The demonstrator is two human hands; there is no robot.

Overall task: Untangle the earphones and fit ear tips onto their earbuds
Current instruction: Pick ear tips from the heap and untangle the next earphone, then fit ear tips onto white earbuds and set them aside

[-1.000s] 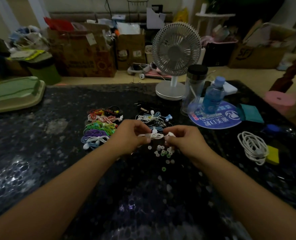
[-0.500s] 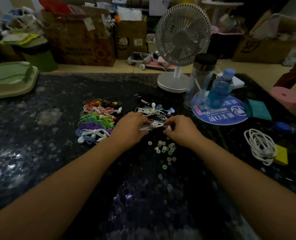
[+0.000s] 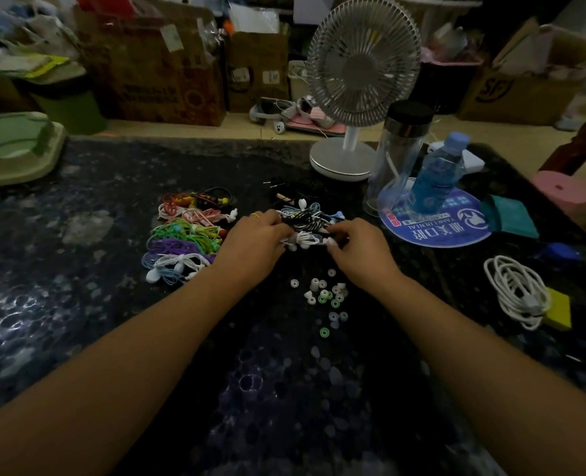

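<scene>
Both hands have moved forward across the worktop [image 3: 78, 207] toward the tangled pile [image 3: 305, 214]. The left hand [image 3: 255, 243] and right hand [image 3: 358, 250] pinch a white earphone [image 3: 303, 239] between them, with loose ear tips [image 3: 325, 295] lying just nearer.

Dark table [image 3: 78, 269] bearing earphones [image 3: 185, 235], fan [image 3: 344, 156]

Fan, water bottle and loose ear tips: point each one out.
Fan [image 3: 363, 60], head view, centre of its grille.
Water bottle [image 3: 437, 175], head view, its blue body.
Loose ear tips [image 3: 324, 295], head view, middle of the scatter.
</scene>
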